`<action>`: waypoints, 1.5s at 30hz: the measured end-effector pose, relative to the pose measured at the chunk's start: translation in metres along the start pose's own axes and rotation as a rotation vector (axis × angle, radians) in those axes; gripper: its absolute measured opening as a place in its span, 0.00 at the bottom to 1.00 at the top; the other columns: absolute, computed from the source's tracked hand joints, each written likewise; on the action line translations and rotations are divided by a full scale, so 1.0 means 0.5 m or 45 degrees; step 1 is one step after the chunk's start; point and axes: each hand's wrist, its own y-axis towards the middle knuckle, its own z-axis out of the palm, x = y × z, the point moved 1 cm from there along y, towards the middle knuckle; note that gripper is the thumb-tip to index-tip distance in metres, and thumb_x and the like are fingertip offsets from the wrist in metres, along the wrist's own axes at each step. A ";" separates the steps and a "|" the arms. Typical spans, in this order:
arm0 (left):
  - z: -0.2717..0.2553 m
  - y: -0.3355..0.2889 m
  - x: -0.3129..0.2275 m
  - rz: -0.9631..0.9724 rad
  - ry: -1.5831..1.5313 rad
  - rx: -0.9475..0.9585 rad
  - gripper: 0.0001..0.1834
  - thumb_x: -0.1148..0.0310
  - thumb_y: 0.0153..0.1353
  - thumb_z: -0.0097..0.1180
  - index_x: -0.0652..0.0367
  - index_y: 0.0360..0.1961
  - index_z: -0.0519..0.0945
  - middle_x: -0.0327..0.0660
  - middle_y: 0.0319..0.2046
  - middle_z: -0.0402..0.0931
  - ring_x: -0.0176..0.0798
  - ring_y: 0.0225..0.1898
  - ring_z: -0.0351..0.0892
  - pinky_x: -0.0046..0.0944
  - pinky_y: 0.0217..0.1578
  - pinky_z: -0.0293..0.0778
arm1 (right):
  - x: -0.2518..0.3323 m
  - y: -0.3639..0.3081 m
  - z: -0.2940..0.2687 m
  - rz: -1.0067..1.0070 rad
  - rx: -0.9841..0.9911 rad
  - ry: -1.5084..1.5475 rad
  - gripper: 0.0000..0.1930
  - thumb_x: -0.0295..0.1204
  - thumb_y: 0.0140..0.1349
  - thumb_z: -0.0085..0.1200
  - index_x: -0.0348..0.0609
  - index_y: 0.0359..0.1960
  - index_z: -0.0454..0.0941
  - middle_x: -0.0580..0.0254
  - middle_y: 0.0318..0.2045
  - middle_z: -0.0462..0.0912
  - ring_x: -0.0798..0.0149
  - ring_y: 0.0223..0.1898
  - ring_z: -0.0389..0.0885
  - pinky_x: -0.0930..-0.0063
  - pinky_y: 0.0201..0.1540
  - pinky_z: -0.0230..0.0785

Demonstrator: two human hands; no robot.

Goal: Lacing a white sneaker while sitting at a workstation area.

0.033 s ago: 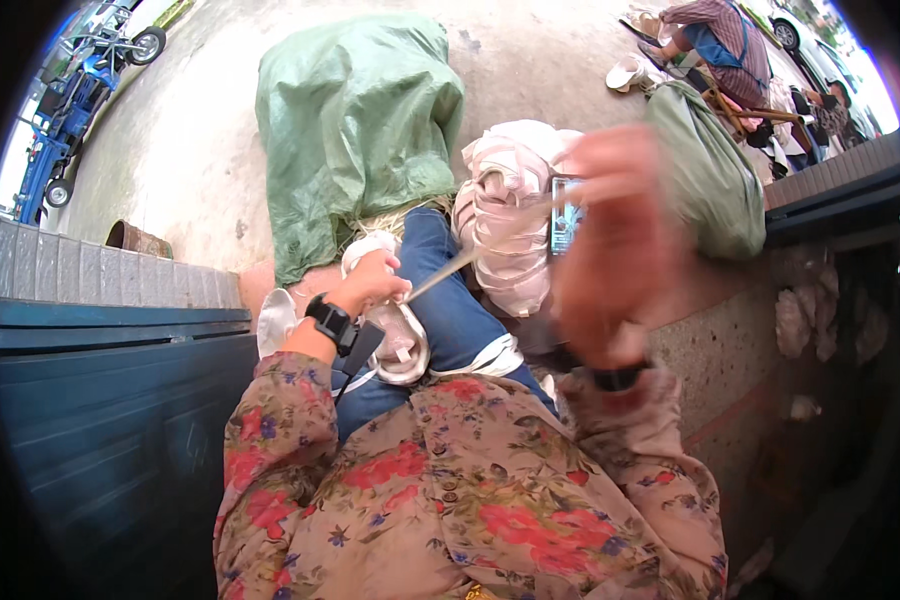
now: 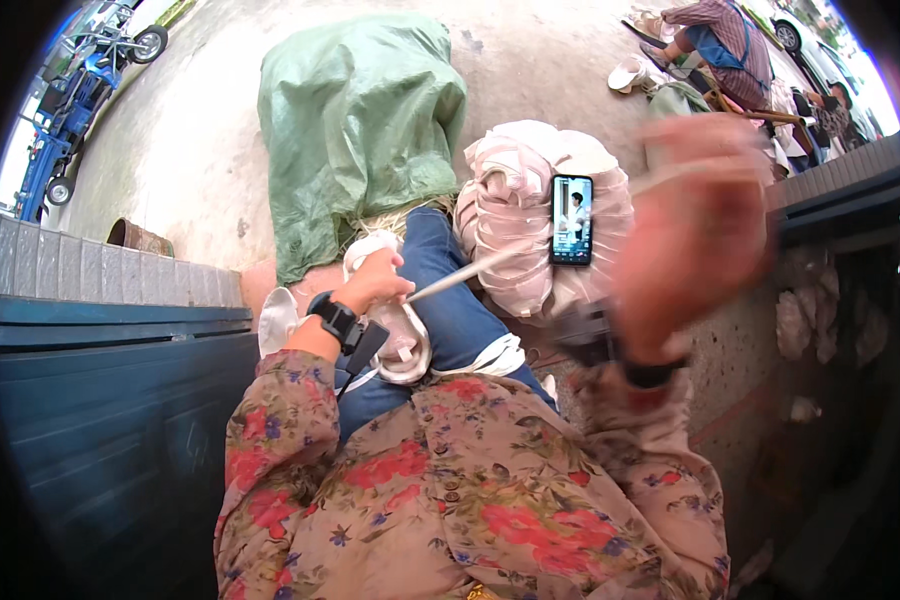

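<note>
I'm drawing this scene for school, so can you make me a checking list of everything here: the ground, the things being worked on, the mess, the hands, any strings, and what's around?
Surface: bare grey concrete ground; the work rests on the person's lap in blue jeans.
Job's things: white shoe piece on the lap; pale strap pulled taut from it.
Clutter: green sack; heap of pale shoe pieces with a phone propped on it.
Hands: left hand pinches the strap at the shoe piece; right hand raised, blurred, grip unclear.
Cables: nothing seen besides the strap.
Surroundings: blue metal wall, blue vehicle, another person seated behind.
</note>
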 end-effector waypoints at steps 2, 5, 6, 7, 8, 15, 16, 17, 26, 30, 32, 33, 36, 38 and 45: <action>0.014 0.006 -0.002 0.084 0.139 0.014 0.27 0.73 0.41 0.62 0.72 0.43 0.67 0.51 0.25 0.76 0.42 0.24 0.78 0.37 0.27 0.73 | 0.006 0.100 -0.083 -0.011 -0.017 0.202 0.10 0.31 0.63 0.43 0.36 0.29 0.69 0.60 0.29 0.70 0.66 0.33 0.67 0.65 0.48 0.63; 0.018 -0.014 0.003 0.448 0.574 -0.373 0.22 0.72 0.45 0.57 0.67 0.42 0.68 0.54 0.29 0.76 0.51 0.32 0.77 0.44 0.33 0.72 | -0.003 0.110 -0.103 -0.163 -0.018 0.067 0.12 0.33 0.64 0.43 0.34 0.32 0.70 0.62 0.24 0.71 0.69 0.29 0.68 0.69 0.42 0.66; 0.013 -0.026 -0.002 0.532 0.557 -0.475 0.19 0.72 0.48 0.54 0.64 0.42 0.68 0.54 0.30 0.76 0.54 0.35 0.76 0.47 0.35 0.70 | -0.012 0.116 -0.137 -0.093 -0.056 0.026 0.13 0.33 0.64 0.42 0.33 0.32 0.70 0.61 0.25 0.71 0.68 0.30 0.68 0.68 0.43 0.66; 0.006 -0.035 -0.001 0.615 0.541 -0.578 0.16 0.72 0.50 0.51 0.61 0.42 0.69 0.54 0.32 0.75 0.57 0.38 0.74 0.49 0.38 0.69 | -0.020 0.120 -0.159 -0.025 -0.094 -0.015 0.14 0.34 0.65 0.40 0.33 0.32 0.70 0.61 0.27 0.71 0.68 0.32 0.69 0.67 0.44 0.66; -0.004 -0.039 0.018 0.592 0.534 -0.614 0.12 0.72 0.53 0.46 0.60 0.40 0.70 0.55 0.31 0.75 0.58 0.35 0.74 0.50 0.36 0.69 | -0.030 0.116 -0.170 0.019 -0.075 -0.066 0.15 0.35 0.66 0.37 0.32 0.32 0.69 0.60 0.28 0.71 0.68 0.33 0.69 0.68 0.46 0.65; -0.049 -0.083 0.131 0.688 0.468 -0.339 0.10 0.73 0.53 0.44 0.60 0.36 0.71 0.56 0.29 0.75 0.58 0.33 0.74 0.51 0.33 0.68 | -0.058 0.041 -0.133 0.888 0.147 0.626 0.12 0.34 0.67 0.37 0.41 0.31 0.68 0.69 0.21 0.63 0.73 0.23 0.62 0.77 0.32 0.62; -0.050 -0.092 0.139 0.672 0.465 -0.360 0.10 0.73 0.53 0.44 0.60 0.36 0.71 0.56 0.29 0.75 0.58 0.33 0.74 0.51 0.33 0.68 | -0.062 0.019 -0.123 1.118 0.009 0.613 0.11 0.34 0.66 0.38 0.45 0.26 0.65 0.73 0.18 0.57 0.77 0.19 0.55 0.83 0.23 0.54; -0.052 -0.100 0.148 0.657 0.547 -0.396 0.09 0.72 0.53 0.44 0.60 0.35 0.72 0.55 0.28 0.75 0.58 0.32 0.74 0.51 0.32 0.69 | -0.072 -0.005 -0.112 1.223 0.095 0.652 0.12 0.35 0.66 0.39 0.46 0.25 0.64 0.74 0.17 0.56 0.78 0.18 0.54 0.85 0.20 0.51; -0.048 -0.148 0.116 0.631 1.047 -0.490 0.04 0.74 0.51 0.44 0.60 0.27 0.72 0.50 0.22 0.75 0.52 0.27 0.76 0.48 0.27 0.70 | -0.068 -0.366 -0.018 2.137 1.113 0.200 0.06 0.36 0.58 0.51 0.49 0.32 0.74 0.79 0.17 0.66 0.83 0.16 0.61 0.88 0.14 0.53; -0.030 -0.159 0.130 0.603 1.077 -0.572 0.04 0.73 0.52 0.43 0.58 0.25 0.72 0.47 0.17 0.74 0.51 0.23 0.76 0.47 0.23 0.71 | -0.067 -0.534 0.035 1.818 1.454 0.326 0.15 0.35 0.58 0.49 0.33 0.25 0.76 0.66 0.17 0.73 0.74 0.21 0.66 0.76 0.25 0.62; -0.021 -0.166 0.127 0.541 1.042 -0.576 0.05 0.73 0.52 0.43 0.59 0.25 0.72 0.49 0.18 0.74 0.53 0.23 0.76 0.48 0.23 0.71 | -0.073 -0.551 0.077 1.523 1.656 0.157 0.15 0.35 0.58 0.44 0.34 0.28 0.76 0.47 0.21 0.75 0.55 0.23 0.74 0.65 0.30 0.66; -0.013 -0.165 0.123 0.478 1.004 -0.578 0.05 0.72 0.52 0.43 0.59 0.24 0.72 0.51 0.18 0.74 0.54 0.23 0.76 0.50 0.23 0.70 | -0.076 -0.566 0.093 1.423 1.568 0.177 0.15 0.35 0.58 0.42 0.35 0.29 0.76 0.41 0.24 0.75 0.48 0.26 0.76 0.60 0.32 0.67; -0.004 -0.170 0.149 0.437 0.936 -0.632 0.06 0.70 0.54 0.43 0.58 0.26 0.73 0.52 0.18 0.74 0.55 0.23 0.76 0.50 0.24 0.71 | -0.068 -0.559 0.139 1.238 1.704 -0.044 0.12 0.30 0.55 0.41 0.37 0.33 0.76 0.41 0.29 0.77 0.44 0.33 0.77 0.55 0.38 0.68; 0.007 -0.172 0.147 0.454 0.900 -0.633 0.07 0.70 0.54 0.43 0.58 0.26 0.73 0.52 0.17 0.74 0.55 0.22 0.76 0.50 0.24 0.71 | -0.071 -0.573 0.150 1.208 1.780 -0.124 0.12 0.29 0.54 0.41 0.38 0.34 0.76 0.43 0.29 0.78 0.45 0.33 0.77 0.56 0.39 0.68; 0.017 -0.165 0.139 0.455 0.929 -0.658 0.07 0.69 0.56 0.43 0.59 0.26 0.72 0.52 0.17 0.74 0.55 0.22 0.76 0.50 0.24 0.72 | -0.057 -0.572 0.171 0.954 1.940 -0.330 0.10 0.26 0.52 0.43 0.34 0.31 0.75 0.43 0.27 0.78 0.46 0.32 0.78 0.59 0.34 0.70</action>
